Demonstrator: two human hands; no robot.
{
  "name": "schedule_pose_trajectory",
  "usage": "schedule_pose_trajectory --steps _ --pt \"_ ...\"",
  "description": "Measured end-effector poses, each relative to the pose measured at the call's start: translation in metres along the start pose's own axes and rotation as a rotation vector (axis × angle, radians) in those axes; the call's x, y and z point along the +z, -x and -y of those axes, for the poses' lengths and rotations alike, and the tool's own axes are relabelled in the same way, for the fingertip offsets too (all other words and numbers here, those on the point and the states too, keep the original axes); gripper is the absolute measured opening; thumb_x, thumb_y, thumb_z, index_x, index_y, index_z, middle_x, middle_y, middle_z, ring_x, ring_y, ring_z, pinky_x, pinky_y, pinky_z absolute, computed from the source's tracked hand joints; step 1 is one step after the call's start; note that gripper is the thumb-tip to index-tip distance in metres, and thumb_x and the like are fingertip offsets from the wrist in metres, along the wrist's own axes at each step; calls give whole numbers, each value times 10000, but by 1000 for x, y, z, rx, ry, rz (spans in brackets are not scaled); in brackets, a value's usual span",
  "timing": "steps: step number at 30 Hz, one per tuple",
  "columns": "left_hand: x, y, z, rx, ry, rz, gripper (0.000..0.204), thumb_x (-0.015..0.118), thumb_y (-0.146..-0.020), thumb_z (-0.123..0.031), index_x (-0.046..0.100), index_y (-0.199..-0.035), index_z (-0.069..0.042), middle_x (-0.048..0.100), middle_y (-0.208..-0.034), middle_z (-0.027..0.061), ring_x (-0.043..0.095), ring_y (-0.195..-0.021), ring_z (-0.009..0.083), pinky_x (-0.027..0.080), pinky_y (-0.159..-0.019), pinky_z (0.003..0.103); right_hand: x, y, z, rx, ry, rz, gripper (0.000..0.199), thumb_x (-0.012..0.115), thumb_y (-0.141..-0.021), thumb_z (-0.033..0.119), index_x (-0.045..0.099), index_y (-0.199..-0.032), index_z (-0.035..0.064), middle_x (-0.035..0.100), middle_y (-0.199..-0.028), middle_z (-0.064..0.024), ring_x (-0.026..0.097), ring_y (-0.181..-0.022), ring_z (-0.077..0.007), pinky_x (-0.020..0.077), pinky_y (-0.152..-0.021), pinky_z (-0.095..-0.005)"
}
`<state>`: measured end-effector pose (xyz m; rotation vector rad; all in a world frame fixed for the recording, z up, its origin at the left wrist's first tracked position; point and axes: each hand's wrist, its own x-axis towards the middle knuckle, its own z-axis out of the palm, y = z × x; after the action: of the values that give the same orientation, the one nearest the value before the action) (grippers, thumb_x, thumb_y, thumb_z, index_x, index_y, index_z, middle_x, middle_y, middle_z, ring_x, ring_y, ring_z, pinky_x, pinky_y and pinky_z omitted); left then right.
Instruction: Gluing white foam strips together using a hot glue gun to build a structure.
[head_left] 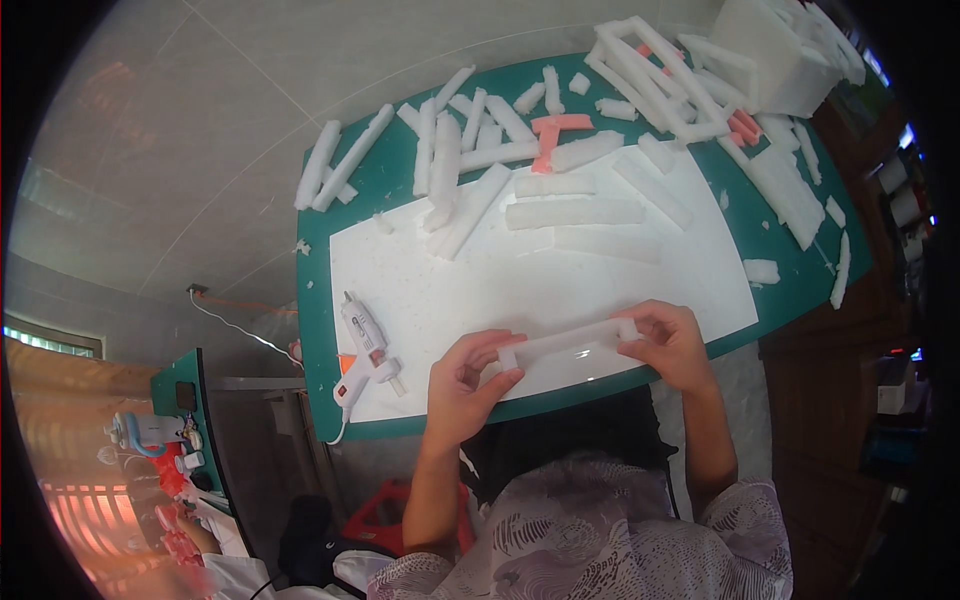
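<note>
At the near edge of the table I hold a white foam piece (570, 345), a long strip with a short block at either end. My left hand (468, 382) pinches its left end between thumb and fingers. The right end is gripped by my right hand (668, 343), thumb on the near side. Left of my left hand, a white glue gun (366, 350) lies on the white sheet (450, 295). Beyond my hands are loose foam strips, one a wide strip (575, 213) and another slanting strip (470, 212).
The green table (375, 205) carries several foam offcuts along its far side. An open foam frame (660, 80) and a large foam block (765, 50) stand at the far right. Pink pieces (555, 138) lie among the strips. Another person's hand (185, 530) shows at the lower left.
</note>
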<state>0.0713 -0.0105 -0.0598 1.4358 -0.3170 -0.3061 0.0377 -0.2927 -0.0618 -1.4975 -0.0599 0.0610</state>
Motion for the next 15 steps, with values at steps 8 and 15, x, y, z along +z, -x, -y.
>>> schedule_pose_trajectory --steps 8,15 --pt "0 1 6 -29 30 -86 432 670 -816 156 529 -1208 41 617 -1165 150 627 -1088 207 515 -892 292 0 -3 -13 70 -13 10 306 723 -763 -120 683 -1057 -47 690 -1021 -104 637 -950 -161 525 -905 -324" --pt "-2 0 10 -46 71 -105 357 655 -821 169 520 -1117 22 611 -1098 113 634 -1026 184 536 -815 268 4 -6 -7 68 76 -11 298 749 -744 -111 703 -1030 -39 707 -993 -118 648 -932 -166 531 -883 -319"
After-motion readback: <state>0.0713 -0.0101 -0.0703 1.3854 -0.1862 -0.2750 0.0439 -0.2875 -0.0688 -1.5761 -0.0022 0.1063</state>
